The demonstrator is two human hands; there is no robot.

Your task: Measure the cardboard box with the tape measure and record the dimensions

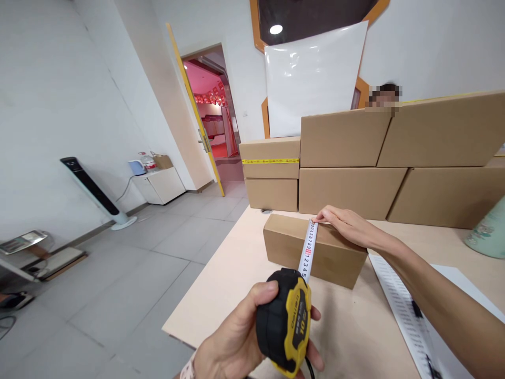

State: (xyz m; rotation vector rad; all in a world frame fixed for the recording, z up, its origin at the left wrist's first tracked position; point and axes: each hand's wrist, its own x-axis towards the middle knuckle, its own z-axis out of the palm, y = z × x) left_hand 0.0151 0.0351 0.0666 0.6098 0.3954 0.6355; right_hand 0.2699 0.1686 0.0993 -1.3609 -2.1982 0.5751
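My left hand [236, 337] is wrapped round a black and yellow tape measure [284, 321] at the lower middle of the head view. Its white blade [308, 250] is drawn out across the top of a small brown cardboard box [290, 226] lying on the table. At the box's far edge, my right hand [343, 223] pinches the end of the blade, with the rest of the hand above the box top. Printed numbers show along the blade. The tape case is in front of the box, nearer to me.
Larger cardboard boxes [351, 189] are stacked along the table's far side; a person's head [384, 97] shows above them. Printed sheets [398, 300] and pens [424, 337] lie on the right, near a pale green object [489, 231]. The table's left edge borders the floor [158, 284].
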